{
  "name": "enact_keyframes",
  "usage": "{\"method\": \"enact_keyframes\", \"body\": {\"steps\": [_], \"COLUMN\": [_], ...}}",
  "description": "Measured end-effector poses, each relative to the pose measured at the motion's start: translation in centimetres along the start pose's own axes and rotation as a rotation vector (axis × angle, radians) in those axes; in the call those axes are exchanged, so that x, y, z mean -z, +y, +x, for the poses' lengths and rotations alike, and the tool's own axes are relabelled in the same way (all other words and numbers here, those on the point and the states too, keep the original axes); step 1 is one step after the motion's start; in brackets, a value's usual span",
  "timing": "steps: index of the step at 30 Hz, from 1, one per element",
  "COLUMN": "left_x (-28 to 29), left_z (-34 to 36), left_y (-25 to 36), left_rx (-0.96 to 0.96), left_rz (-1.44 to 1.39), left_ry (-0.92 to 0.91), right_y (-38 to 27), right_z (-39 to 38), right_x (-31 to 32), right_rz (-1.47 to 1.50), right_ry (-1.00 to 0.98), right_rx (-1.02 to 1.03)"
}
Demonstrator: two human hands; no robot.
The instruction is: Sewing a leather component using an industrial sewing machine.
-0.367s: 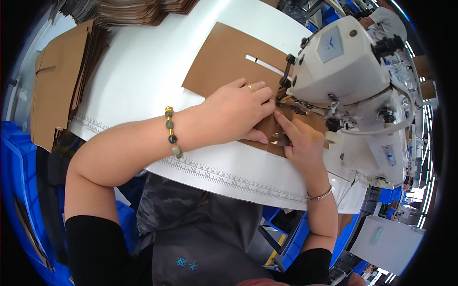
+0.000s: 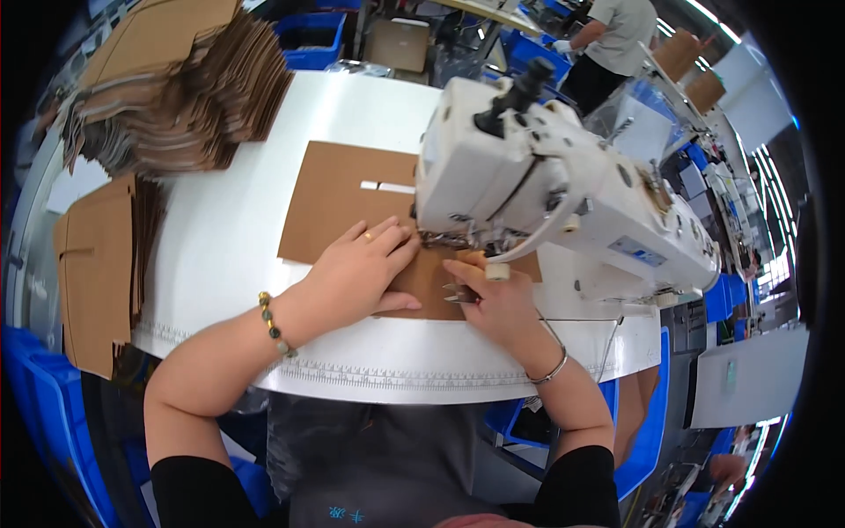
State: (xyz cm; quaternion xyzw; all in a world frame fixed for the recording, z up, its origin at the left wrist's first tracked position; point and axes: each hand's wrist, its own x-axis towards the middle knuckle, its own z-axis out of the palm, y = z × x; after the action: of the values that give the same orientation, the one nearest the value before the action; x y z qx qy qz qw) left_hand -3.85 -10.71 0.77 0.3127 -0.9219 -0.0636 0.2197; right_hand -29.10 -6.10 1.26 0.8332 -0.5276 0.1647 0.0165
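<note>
A flat brown panel (image 2: 330,194) with a narrow slot near its far side lies on the white table, partly beneath the head of a white sewing machine (image 2: 493,167). My left hand (image 2: 352,275) rests on the panel, fingers stretched out toward the needle area and thumb apart. Small metal thread snips (image 2: 458,293) stick out from my right hand (image 2: 503,308), whose fingers are closed around them. My right index fingertip presses on the panel close to the machine's foot. The machine head hides the needle and part of the panel.
Tall piles of brown pieces (image 2: 211,97) stand at the far left, and another brown stack (image 2: 97,264) overhangs the table's left edge. A ruler scale (image 2: 378,377) follows the near edge. Blue bins (image 2: 308,40) and a co-worker (image 2: 612,44) are beyond.
The view has turned, so the table, machine and hands appear farther left and lower, and more of the piles shows. Both hands stay on the panel; the snips remain in my right hand.
</note>
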Motion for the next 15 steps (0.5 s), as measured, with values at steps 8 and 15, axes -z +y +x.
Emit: {"method": "enact_keyframes", "body": {"steps": [8, 15], "left_x": [0.5, 1.6], "left_z": [0.1, -1.7], "left_y": [0.3, -0.1], "left_rx": [0.075, 0.091], "left_rz": [0.012, 0.054], "left_ry": [-0.148, -0.089], "right_y": [0.7, 1.5], "right_z": [0.3, 0.3], "right_x": [-1.0, 1.1], "right_rz": [0.938, 0.724], "right_ry": [0.049, 0.030], "right_rx": [-0.123, -0.022]}}
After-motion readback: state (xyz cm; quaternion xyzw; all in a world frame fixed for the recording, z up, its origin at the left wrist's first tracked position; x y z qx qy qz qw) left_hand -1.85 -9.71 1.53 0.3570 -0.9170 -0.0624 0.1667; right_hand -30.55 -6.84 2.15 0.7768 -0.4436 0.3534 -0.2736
